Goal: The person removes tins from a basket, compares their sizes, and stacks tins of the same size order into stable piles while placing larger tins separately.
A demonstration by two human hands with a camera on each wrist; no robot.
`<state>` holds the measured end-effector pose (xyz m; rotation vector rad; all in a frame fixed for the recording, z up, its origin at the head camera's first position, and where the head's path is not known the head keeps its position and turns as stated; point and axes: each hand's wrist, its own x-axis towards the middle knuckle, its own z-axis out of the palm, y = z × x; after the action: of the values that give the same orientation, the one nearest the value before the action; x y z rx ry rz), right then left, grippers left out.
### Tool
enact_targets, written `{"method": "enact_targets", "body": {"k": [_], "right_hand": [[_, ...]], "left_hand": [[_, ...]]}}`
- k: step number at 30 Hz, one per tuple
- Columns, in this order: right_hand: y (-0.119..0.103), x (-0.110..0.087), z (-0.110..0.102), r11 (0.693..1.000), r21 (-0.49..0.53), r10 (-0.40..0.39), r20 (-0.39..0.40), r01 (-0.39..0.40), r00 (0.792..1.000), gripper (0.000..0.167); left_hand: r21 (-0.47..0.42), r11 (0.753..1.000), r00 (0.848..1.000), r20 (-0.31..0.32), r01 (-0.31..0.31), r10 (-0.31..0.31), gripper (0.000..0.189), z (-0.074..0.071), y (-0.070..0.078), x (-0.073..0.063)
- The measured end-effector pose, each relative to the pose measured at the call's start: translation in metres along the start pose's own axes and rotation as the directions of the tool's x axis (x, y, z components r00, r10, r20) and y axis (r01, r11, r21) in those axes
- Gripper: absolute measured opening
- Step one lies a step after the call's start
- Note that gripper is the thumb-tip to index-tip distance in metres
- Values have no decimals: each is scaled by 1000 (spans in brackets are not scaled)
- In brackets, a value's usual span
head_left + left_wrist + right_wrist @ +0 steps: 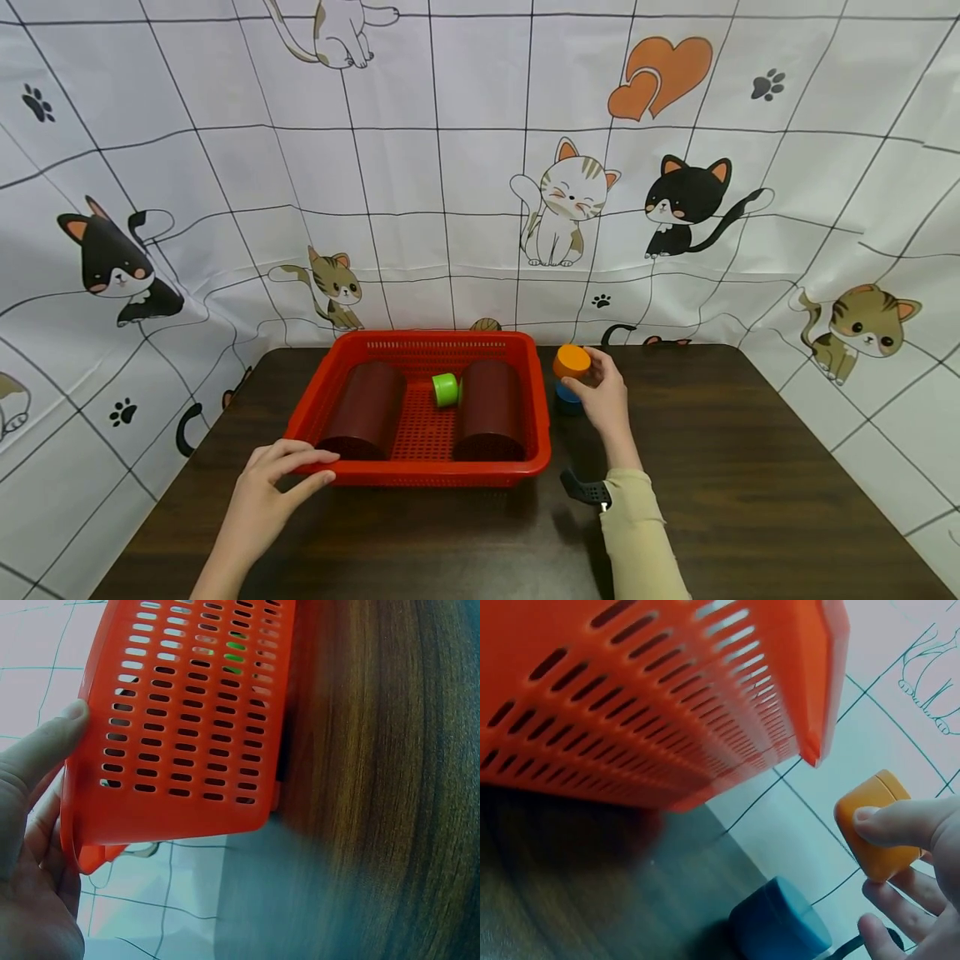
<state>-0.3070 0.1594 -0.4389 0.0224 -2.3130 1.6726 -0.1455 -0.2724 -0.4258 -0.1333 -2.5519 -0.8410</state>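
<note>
My left hand (262, 500) grips the front left rim of a red plastic basket (420, 475), thumb outside and fingers over the edge. Two dark brown cylinders (367, 408) lie in the basket. Between them, against the right one, rests a small green cup-shaped piece (446, 390) on its side. Beyond the basket's right side, my right hand (606, 408) pinches a small orange cup-shaped piece (572, 360) between thumb and fingers. A similar blue piece (776, 922) stands on the table just below the orange one, apart from it in the right wrist view.
The basket's slotted wall (184, 735) rises close beside both hands. The dark wooden table (735, 483) ends at a white sheet (480, 183) printed with cats and grid lines. A black strap (585, 490) sits on the right wrist.
</note>
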Motion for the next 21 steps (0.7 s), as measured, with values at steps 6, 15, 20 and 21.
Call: {"method": "enact_targets", "body": {"k": [6,15,20,21], "right_hand": [[5,-2,-1,998,-65,12,-17,-13,1000,64],[11,-2,-2,993,-118,11,4,-10,1000,64],[13,-4,-3,989,-147,23,16,-20,1000,65],[14,-4,-3,988,-152,26,16,-23,1000,65]], "left_hand": [[-4,1000,1000,15,12,-11,24,2,-1,0],[-10,1000,1000,15,21,-21,24,0,1,1],[-6,1000,999,18,31,-31,24,0,1,1],[-6,999,999,20,32,-32,24,-1,1,1]]}}
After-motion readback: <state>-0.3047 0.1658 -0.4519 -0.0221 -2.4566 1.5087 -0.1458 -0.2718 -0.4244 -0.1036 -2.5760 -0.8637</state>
